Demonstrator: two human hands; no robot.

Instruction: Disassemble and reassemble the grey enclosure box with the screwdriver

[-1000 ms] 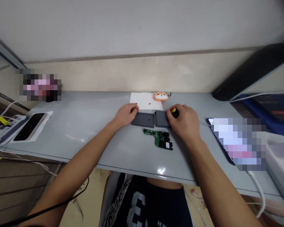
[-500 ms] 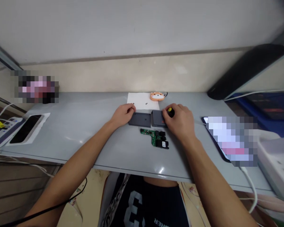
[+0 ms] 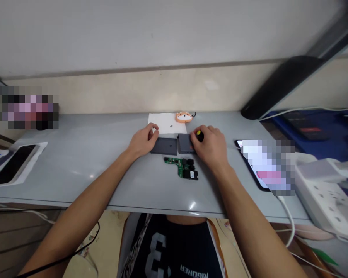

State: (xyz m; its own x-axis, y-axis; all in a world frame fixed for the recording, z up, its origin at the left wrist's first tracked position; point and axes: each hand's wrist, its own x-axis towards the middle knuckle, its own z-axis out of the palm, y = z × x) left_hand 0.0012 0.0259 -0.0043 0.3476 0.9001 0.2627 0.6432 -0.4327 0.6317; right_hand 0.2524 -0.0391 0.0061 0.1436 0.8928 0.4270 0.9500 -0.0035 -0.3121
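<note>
My left hand (image 3: 144, 140) rests at the left end of a shallow dark grey cover (image 3: 164, 146), thumb and forefinger curled close together at the edge of a white paper (image 3: 162, 120). Whatever is between those fingertips is too small to make out. My right hand (image 3: 211, 146) is closed around a screwdriver (image 3: 200, 134), of which only a black and yellow end shows. Its fingers also touch the right side of a dark grey box-shaped housing (image 3: 185, 143). A green circuit board (image 3: 179, 166) with black connectors lies just in front. Small dark screws (image 3: 171, 126) sit on the paper.
An orange animal-faced case (image 3: 183, 117) stands at the paper's back right. To the right are a phone (image 3: 256, 177) with a cable and a white power strip (image 3: 321, 200). Another phone (image 3: 14, 164) lies far left. A black slanted post (image 3: 274, 90) rises at the back right.
The whole view has shifted, so things appear farther left. The dark speck by my left fingertips on the paper no longer shows. My right hand keeps its place at the housing.
</note>
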